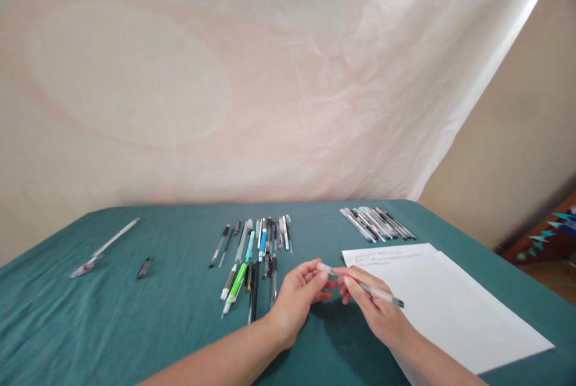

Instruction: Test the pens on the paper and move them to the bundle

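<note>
Both hands meet around one slim pen (378,293) above the table, front and centre. My left hand (302,287) pinches its whitish, translucent end between thumb and fingers; whether that end is a separate cap I cannot tell. My right hand (375,308) grips the clear barrel, whose dark end points right and toward me. Just left of my left hand lies a loose group of pens, among them a bright green pen (236,289), a blue and white pen (263,241) and a long black pen (254,293). Under and beyond my right wrist rests white paper (454,308) with handwritten lines near its top.
A dark green cloth (180,326) covers the table. At the back right, several pens (377,223) lie side by side. Far left is a white stick-like item (116,237) with a clear wrapper-like end, and near it a small dark pen cap (143,268). A pale curtain (270,104) hangs behind.
</note>
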The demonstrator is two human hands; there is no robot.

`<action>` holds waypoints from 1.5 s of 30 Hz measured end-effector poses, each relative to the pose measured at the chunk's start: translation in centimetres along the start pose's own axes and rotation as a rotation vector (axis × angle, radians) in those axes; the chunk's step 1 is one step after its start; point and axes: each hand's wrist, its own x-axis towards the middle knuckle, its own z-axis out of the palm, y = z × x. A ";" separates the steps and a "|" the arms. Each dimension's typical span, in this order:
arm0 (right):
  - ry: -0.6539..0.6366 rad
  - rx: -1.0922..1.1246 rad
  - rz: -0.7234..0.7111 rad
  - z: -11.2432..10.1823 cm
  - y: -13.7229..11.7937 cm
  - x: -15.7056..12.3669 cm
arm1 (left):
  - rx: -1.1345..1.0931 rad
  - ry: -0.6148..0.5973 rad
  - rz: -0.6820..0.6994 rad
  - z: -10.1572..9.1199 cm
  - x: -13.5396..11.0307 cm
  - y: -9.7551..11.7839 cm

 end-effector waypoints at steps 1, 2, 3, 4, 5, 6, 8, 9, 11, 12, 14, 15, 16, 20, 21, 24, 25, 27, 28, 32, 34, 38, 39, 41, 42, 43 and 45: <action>-0.013 -0.025 -0.010 0.1 -0.2 0.0 | -0.012 0.010 -0.001 0.0 0.1 0.0; -0.031 -0.042 -0.026 0.2 -0.4 0.1 | -0.026 0.022 0.003 0.0 0.1 -0.1; -0.057 -0.050 -0.045 0.3 -0.6 0.1 | -0.038 0.035 0.014 0.0 0.1 -0.2; -0.089 -0.052 -0.065 0.5 -0.9 0.0 | -0.049 0.046 0.030 0.0 0.1 -0.3; -0.119 -0.050 -0.082 0.7 -1.2 0.0 | -0.059 0.049 0.048 0.0 0.1 -0.4; -0.147 -0.046 -0.097 0.8 -1.4 -0.1 | -0.066 0.046 0.066 -0.1 0.1 -0.5; -0.181 -0.040 -0.115 0.7 -1.6 -0.3 | -0.071 0.049 0.093 -0.2 0.1 -0.8; -0.185 -0.038 -0.117 0.6 -1.6 -0.4 | -0.071 0.065 0.100 -0.3 0.2 -0.8; -0.157 -0.035 -0.103 -0.1 -1.3 -0.5 | -0.064 0.126 0.105 -0.4 0.2 -0.9; -0.127 -0.040 -0.088 -0.6 -1.2 -0.5 | -0.063 0.163 0.105 -0.5 0.3 -0.9; -0.071 -0.080 -0.058 -1.5 -1.2 -0.2 | -0.064 0.214 0.111 -0.5 0.4 -0.8; -0.062 -0.117 -0.047 -2.0 -1.4 0.0 | -0.064 0.227 0.115 -0.4 0.4 -0.8; -0.080 -0.158 -0.035 -2.5 -1.7 0.2 | -0.063 0.232 0.120 -0.4 0.4 -0.8; -0.264 -0.277 0.073 -3.5 -2.9 0.9 | -0.050 0.237 0.138 -0.4 0.3 -0.9; -0.299 -0.295 0.109 -3.6 -3.1 1.0 | -0.046 0.232 0.145 -0.4 0.3 -0.9; -0.345 -0.359 0.185 -3.5 -2.9 1.0 | -0.035 0.203 0.161 -0.5 0.4 -1.1; -0.354 -0.386 0.187 -3.4 -2.7 1.0 | -0.033 0.192 0.162 -0.6 0.4 -1.1; -0.354 -0.441 0.164 -3.3 -2.3 1.2 | -0.031 0.181 0.157 -0.7 0.4 -1.2; -0.346 -0.465 0.150 -3.4 -2.1 1.4 | -0.028 0.183 0.156 -0.7 0.4 -1.3; -0.256 -0.569 0.147 -4.3 0.1 3.8 | 0.025 0.188 0.147 -0.7 0.4 -1.3; -0.194 -0.674 0.173 -5.0 2.0 5.7 | 0.061 0.175 0.131 -0.6 0.3 -1.2; -0.084 -1.007 0.311 -6.1 5.7 9.7 | 0.104 0.155 0.101 -0.6 0.2 -1.0; -0.066 -1.040 0.328 -6.2 6.4 10.4 | 0.106 0.152 0.094 -0.6 0.2 -0.9; -0.035 -1.082 0.354 -6.2 7.5 11.3 | 0.102 0.147 0.084 -0.6 0.3 -0.8; -0.021 -1.100 0.366 -6.2 7.9 11.6 | 0.099 0.145 0.082 -0.6 0.3 -0.8; -0.009 -1.119 0.377 -6.1 8.2 11.7 | 0.098 0.143 0.081 -0.6 0.3 -0.8; 0.008 -1.149 0.394 -6.0 8.6 11.8 | 0.099 0.139 0.083 -0.5 0.3 -0.7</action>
